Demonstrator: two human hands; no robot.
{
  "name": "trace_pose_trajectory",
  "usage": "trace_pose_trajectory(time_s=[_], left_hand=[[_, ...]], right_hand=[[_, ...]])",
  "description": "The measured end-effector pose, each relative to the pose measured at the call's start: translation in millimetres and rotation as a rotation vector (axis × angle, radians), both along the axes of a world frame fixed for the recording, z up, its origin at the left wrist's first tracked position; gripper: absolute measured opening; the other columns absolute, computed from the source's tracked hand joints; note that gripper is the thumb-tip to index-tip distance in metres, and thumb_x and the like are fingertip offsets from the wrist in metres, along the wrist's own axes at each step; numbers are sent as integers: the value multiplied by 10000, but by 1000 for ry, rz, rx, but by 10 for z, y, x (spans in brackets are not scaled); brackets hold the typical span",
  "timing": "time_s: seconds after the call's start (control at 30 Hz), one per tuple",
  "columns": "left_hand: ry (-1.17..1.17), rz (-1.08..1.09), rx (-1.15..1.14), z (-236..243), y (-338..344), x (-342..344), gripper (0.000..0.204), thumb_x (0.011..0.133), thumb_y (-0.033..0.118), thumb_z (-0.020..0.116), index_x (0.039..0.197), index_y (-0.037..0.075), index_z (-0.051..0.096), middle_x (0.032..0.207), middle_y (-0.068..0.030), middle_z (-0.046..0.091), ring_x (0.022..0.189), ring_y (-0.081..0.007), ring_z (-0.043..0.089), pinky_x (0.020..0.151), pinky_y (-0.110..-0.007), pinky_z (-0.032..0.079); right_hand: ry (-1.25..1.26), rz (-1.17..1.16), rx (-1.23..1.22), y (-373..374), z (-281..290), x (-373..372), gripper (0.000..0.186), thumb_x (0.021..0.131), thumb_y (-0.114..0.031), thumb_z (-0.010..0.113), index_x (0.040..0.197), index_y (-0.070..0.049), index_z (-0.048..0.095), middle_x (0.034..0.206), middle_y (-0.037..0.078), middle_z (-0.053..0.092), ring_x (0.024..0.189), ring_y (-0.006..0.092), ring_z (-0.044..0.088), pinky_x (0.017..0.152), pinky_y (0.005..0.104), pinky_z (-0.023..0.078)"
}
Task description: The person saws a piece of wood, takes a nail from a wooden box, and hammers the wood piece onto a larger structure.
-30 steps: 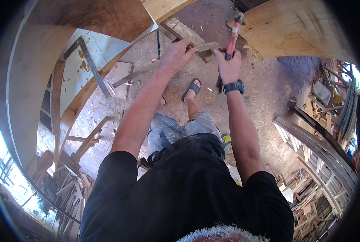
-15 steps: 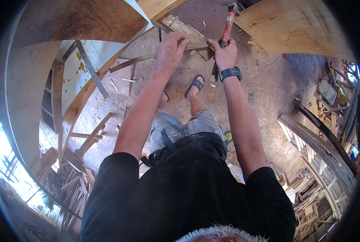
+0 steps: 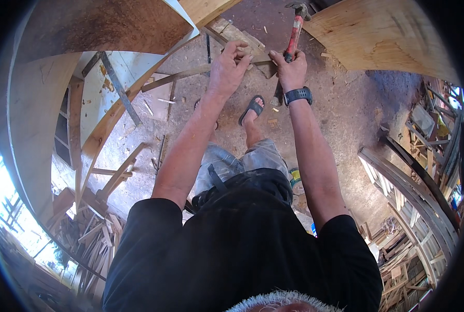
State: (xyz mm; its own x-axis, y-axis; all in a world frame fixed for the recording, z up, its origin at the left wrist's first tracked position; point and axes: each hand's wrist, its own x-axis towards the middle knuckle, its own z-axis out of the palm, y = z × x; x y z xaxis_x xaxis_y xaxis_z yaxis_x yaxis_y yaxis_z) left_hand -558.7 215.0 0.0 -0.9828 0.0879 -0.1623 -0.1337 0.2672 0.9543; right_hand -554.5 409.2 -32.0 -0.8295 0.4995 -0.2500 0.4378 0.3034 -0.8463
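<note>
My right hand (image 3: 293, 71) is wrapped round a claw hammer (image 3: 295, 36) with a red and black handle. Its metal head points away from me, and the butt of the handle comes out below my palm. My left hand (image 3: 228, 70) hovers to the left over a thin wooden strip (image 3: 177, 79), fingers loosely curled and thumb apart; nothing shows in them. The strip runs on beneath both hands towards a wooden board (image 3: 235, 34) at the far side. Whether my right fingertips touch the strip, I cannot tell.
Curved plywood panels (image 3: 377, 36) stand at far right and on the left (image 3: 107, 26). A wooden frame with braces (image 3: 120, 88) is at left. Scrap-wood piles (image 3: 99, 249) lie at lower left and right. Long curved timbers (image 3: 408, 192) lean at right. Wood chips (image 3: 272, 123) litter the floor.
My left hand has shifted right and slightly away from the strip, its thumb and fingers spreading. My right hand and the hammer have barely moved.
</note>
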Motion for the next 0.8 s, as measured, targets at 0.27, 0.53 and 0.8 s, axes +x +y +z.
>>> trace_pose_trajectory(time_s=[0.27, 0.53, 0.8], left_hand=[[33, -37, 59, -26, 78, 91, 258, 956, 139, 706, 1184, 18, 701, 975, -139, 738, 871, -179, 704, 789, -324, 556], [174, -130, -46, -78, 68, 12, 193, 1004, 127, 673, 1129, -4, 741, 1041, -73, 751, 939, -126, 684, 826, -281, 546], [20, -61, -50, -140, 144, -82, 214, 991, 172, 684, 1157, 67, 769, 977, -78, 776, 860, -127, 689, 790, -285, 547]], right_hand=[[27, 10, 17, 19, -104, -13, 559, 739, -315, 913, 1029, 45, 600, 880, 141, 668, 808, 245, 660, 757, 378, 536], [7, -1, -12, 2, -45, -6, 544, 743, -289, 912, 1033, 49, 600, 873, 139, 672, 801, 243, 666, 753, 373, 539], [11, 11, 21, -5, -13, -8, 560, 750, -287, 907, 1058, 63, 598, 908, 151, 674, 827, 242, 664, 770, 370, 537]])
